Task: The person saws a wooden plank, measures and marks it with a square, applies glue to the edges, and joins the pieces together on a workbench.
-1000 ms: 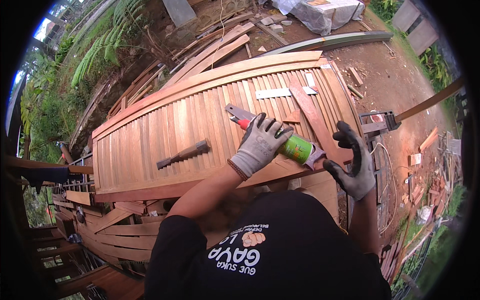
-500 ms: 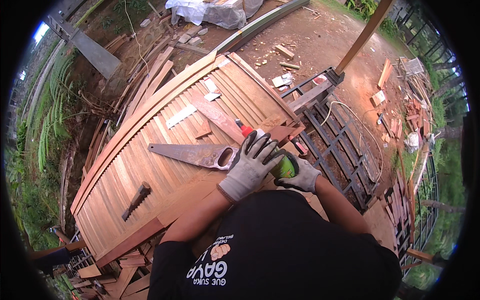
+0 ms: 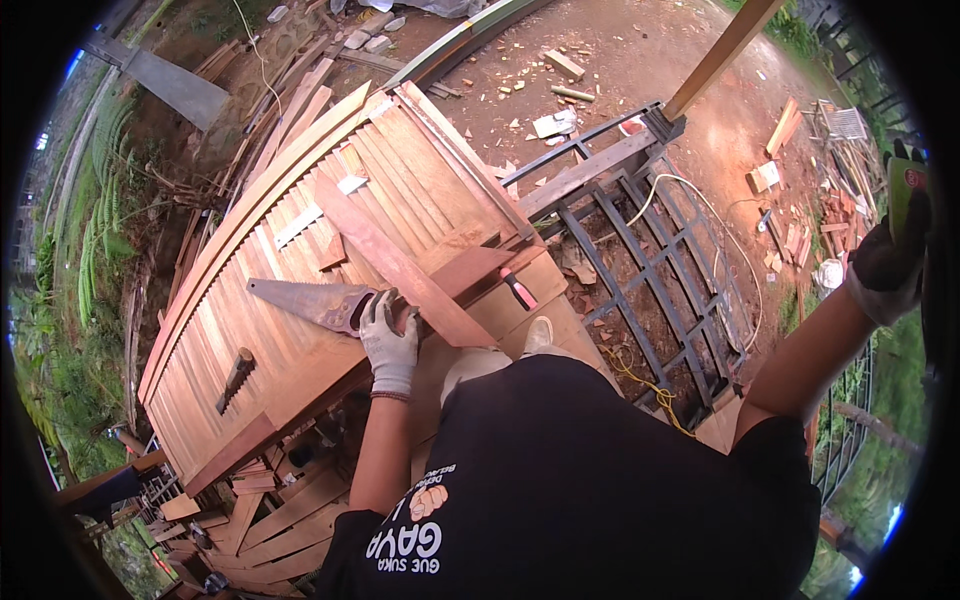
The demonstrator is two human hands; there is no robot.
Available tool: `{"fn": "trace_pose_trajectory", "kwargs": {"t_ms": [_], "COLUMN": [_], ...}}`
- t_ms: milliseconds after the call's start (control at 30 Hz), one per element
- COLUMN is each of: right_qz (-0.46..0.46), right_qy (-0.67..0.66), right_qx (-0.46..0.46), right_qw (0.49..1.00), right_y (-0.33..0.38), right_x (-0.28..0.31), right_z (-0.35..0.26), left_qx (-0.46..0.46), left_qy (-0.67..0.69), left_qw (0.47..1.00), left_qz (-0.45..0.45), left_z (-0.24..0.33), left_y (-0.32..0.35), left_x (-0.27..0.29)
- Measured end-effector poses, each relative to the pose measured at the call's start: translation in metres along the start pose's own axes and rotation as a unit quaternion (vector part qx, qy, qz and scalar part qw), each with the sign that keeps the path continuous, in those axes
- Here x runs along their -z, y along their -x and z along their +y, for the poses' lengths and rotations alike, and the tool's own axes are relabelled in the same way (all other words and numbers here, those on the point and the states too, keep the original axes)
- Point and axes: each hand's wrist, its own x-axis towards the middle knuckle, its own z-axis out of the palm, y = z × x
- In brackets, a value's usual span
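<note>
My left hand [image 3: 388,338], in a grey glove with dark fingertips, is over the handle end of a hand saw [image 3: 305,299]. Its fingers are curled, and what lies between them and the thumb is hidden. Beside it, a reddish plank [image 3: 395,265] lies slantwise across the slatted wooden panel [image 3: 225,345]. Far out at the right rim, my right hand [image 3: 885,262] is raised, closed around a green bottle [image 3: 906,195]. A screwdriver with a pink and black handle [image 3: 519,290] lies on the boards right of the plank.
A dark, toothed tool [image 3: 236,380] lies on the panel's left part, and a white strip [image 3: 298,227] farther back. Right of the panel stands a black metal frame [image 3: 640,270] with a pale hose [image 3: 715,225]. A yellow cord [image 3: 662,397] hangs nearby. Wood offcuts [image 3: 563,66] litter the ground.
My hands have parted: the right carried the green bottle far out to the right, while the left moved left and down to the saw's handle. The view has shifted, uncovering the screwdriver.
</note>
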Motion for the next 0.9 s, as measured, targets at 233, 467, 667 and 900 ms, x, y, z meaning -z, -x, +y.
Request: {"fn": "trace_pose_trajectory", "kwargs": {"t_ms": [233,467,667,900], "right_qz": [-0.09,-0.42,-0.475,-0.52], "right_qy": [-0.65,-0.561,-0.563,-0.598], "right_qx": [-0.58,-0.701,-0.554,-0.501], "right_qw": [0.482,0.134,0.387,0.349], "right_y": [0.061,0.217,0.279,0.238], "right_x": [-0.042,-0.013,-0.045,-0.237], "right_z": [-0.182,-0.28,-0.234,-0.226], "left_qx": [0.052,-0.002,0.059,0.091], "left_qy": [-0.045,-0.008,-0.008,-0.038], "left_qw": [0.997,0.998,0.997,0.994], "left_qz": [0.038,0.062,0.042,0.043], "left_z": [-0.019,0.057,0.096,0.11], "left_y": [0.012,-0.035,-0.054,-0.066], "left_x": [-0.02,-0.064,-0.115,-0.147]}}
